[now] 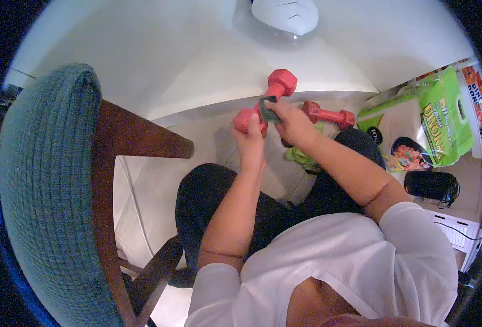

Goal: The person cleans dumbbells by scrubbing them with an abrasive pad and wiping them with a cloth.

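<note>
Slanting between the two hands, a red dumbbell with faceted ends (281, 83) is beyond the person's bent knees, in black trousers (205, 193). The left hand (248, 143) has its fingers closed around the nearer end. The right hand (294, 126) has its fingers drawn narrow, holding a small dark-green piece, seemingly cloth (268, 112), against the handle. Just right of that hand lies a second red dumbbell (330, 115); nearer the knees sits a crumpled light-green cloth-like item (304, 156). Farther right, a bright green printed plastic bag (443, 120) stands near a black cylindrical object (431, 185). Well left rises a teal ribbed-fabric chair cushion (47, 191) on a brown frame (137, 133).
</note>
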